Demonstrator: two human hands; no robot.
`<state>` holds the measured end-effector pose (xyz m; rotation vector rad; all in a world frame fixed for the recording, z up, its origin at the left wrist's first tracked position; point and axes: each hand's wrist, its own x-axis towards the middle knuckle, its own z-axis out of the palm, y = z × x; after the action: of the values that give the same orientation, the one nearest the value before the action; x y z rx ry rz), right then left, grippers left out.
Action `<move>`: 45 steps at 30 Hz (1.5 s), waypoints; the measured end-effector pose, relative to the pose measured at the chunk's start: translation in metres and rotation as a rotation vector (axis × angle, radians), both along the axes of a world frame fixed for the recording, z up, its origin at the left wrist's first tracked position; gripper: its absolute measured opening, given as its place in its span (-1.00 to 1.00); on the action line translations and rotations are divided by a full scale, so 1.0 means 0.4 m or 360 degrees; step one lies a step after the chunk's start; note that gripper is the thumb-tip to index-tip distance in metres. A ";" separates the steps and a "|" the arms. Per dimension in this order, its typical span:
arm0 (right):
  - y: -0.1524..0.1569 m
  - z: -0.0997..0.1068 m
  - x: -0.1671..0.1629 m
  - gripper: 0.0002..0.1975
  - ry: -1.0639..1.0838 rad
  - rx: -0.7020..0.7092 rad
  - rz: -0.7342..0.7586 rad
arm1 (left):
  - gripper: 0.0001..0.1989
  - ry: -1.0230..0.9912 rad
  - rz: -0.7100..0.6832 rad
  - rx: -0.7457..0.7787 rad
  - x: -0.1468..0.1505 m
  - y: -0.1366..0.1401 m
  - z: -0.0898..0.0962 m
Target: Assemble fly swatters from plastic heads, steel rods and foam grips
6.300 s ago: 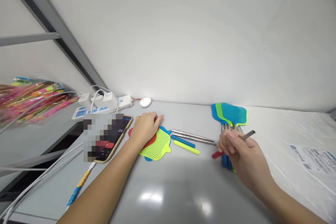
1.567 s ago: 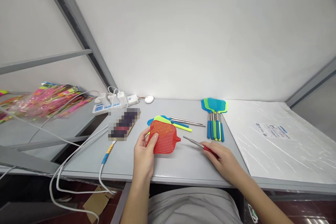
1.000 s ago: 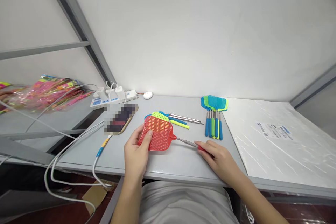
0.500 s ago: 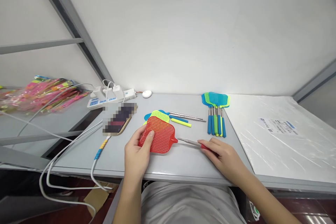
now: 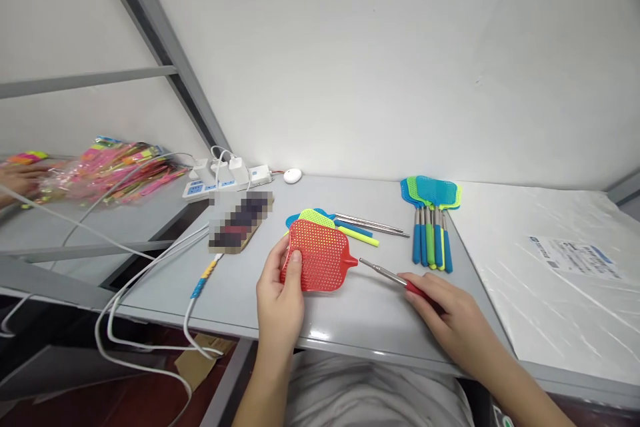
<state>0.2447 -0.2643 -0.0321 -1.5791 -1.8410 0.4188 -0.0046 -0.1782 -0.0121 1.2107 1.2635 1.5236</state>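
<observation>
My left hand (image 5: 281,290) grips a red perforated fly swatter head (image 5: 320,257) by its left side, thumb on top. The head's narrow socket points right. My right hand (image 5: 445,307) is closed round the red grip of a metal telescopic handle (image 5: 384,271). The rod's tip sits just off the socket, with a small gap between them. Behind the red head lie a lime swatter head (image 5: 317,216) and a blue swatter head (image 5: 296,220). Metal rods (image 5: 373,223) and a lime grip (image 5: 363,237) lie beside them.
Several whole fly swatters (image 5: 431,223) lie stacked at the back right, near a white plastic-wrapped package (image 5: 550,293). On the left are a phone (image 5: 245,220), a power strip (image 5: 227,183), white cables (image 5: 187,327) and bagged pink items (image 5: 130,170). Another person's hand (image 5: 23,180) shows at far left.
The view has shifted, so the table's things sit differently in it. The rod tip and the socket remain close but apart. Another person's hand has come into view at far left.
</observation>
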 end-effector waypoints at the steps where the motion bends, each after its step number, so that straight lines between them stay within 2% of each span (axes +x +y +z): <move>1: 0.000 0.003 0.000 -0.75 0.0017 -0.0011 -0.0008 | -0.58 -0.0003 -0.0012 -0.0003 0.000 0.001 0.000; 15: -0.002 0.009 0.004 -0.74 0.0104 -0.0025 0.0071 | -0.53 -0.0062 -0.0001 0.0036 0.002 0.000 -0.002; 24: -0.004 0.013 0.003 -0.73 0.0139 -0.0031 0.0012 | -0.54 0.0027 0.0074 0.0056 0.001 0.000 -0.003; 45: 0.001 0.008 0.005 -0.72 0.0018 -0.0006 0.0049 | -0.51 0.0135 -0.0045 0.0022 0.002 0.000 0.014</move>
<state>0.2467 -0.2638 -0.0290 -1.5495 -1.8593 0.4443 -0.0039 -0.1783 -0.0066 1.3088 1.2869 1.4764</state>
